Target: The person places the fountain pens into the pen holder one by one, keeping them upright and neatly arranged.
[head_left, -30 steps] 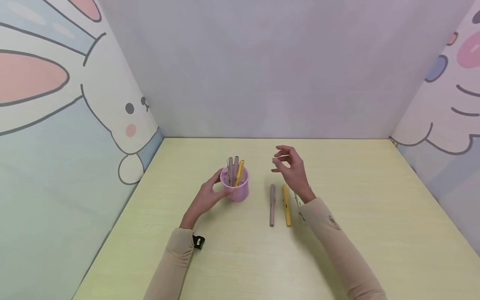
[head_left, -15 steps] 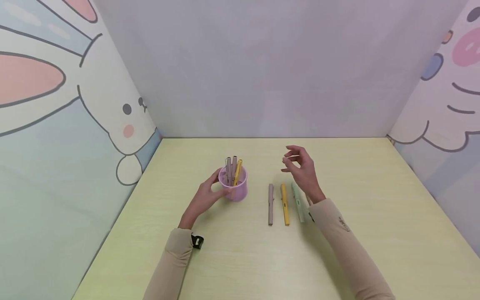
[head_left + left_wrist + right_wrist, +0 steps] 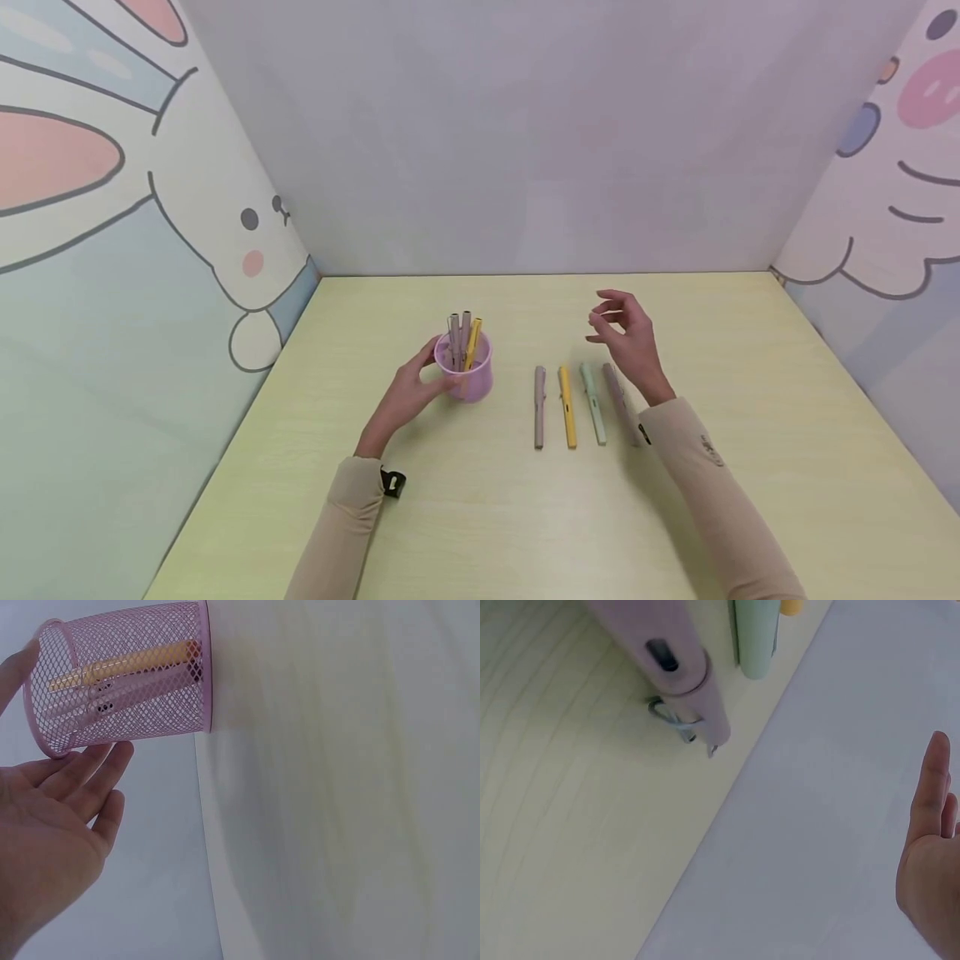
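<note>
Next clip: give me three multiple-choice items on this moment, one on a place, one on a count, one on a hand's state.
1. Where is the pink mesh cup?
A. left of the pen row
B. right of it
C. behind it

2. How many pens lie flat on the table?
A. two
B. four
C. six

3. The right hand is
A. gripping a pen
B. pressed flat on the table
C. raised, holding nothing

Key: A, the cup stands left of the pens; B, grey, yellow, green, mauve; C, its fingers hold nothing above the row.

Pale yellow-green wood-grain table [image 3: 480,517] lies under both hands. A wall with a rabbit cartoon [image 3: 150,208] stands beyond the left hand [image 3: 408,396]. A plain lilac wall [image 3: 525,150] stands ahead of both. A second cartoon wall [image 3: 885,208] stands beyond the right hand [image 3: 630,342].
</note>
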Available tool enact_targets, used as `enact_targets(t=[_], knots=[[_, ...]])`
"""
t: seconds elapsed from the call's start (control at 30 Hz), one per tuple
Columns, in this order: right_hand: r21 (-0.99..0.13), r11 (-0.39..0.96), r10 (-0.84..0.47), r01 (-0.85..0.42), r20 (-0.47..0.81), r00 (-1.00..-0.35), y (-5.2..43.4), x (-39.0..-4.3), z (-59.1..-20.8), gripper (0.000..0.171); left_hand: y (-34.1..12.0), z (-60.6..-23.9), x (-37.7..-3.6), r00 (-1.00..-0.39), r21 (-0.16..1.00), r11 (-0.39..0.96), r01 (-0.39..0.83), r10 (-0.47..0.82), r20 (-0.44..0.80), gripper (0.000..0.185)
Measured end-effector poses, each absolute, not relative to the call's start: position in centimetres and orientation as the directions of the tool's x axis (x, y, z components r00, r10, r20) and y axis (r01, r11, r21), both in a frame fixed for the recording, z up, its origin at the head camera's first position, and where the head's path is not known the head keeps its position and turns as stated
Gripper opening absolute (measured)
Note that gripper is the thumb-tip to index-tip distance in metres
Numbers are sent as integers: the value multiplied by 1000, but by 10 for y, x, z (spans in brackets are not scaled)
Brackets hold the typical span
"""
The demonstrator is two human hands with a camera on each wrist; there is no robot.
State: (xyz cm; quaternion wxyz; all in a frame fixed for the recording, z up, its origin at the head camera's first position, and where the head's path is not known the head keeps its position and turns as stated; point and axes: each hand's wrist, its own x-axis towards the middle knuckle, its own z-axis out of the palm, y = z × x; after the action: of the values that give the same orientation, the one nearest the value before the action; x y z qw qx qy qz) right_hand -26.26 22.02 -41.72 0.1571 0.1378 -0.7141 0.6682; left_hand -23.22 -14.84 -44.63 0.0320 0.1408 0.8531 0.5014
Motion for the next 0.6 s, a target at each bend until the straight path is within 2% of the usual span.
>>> enact_targets(t=[0.6], knots=[[-920, 117, 23, -373, 378, -926, 252, -253, -429, 34, -149, -448, -233, -955, 865, 455, 211, 283, 84, 83]])
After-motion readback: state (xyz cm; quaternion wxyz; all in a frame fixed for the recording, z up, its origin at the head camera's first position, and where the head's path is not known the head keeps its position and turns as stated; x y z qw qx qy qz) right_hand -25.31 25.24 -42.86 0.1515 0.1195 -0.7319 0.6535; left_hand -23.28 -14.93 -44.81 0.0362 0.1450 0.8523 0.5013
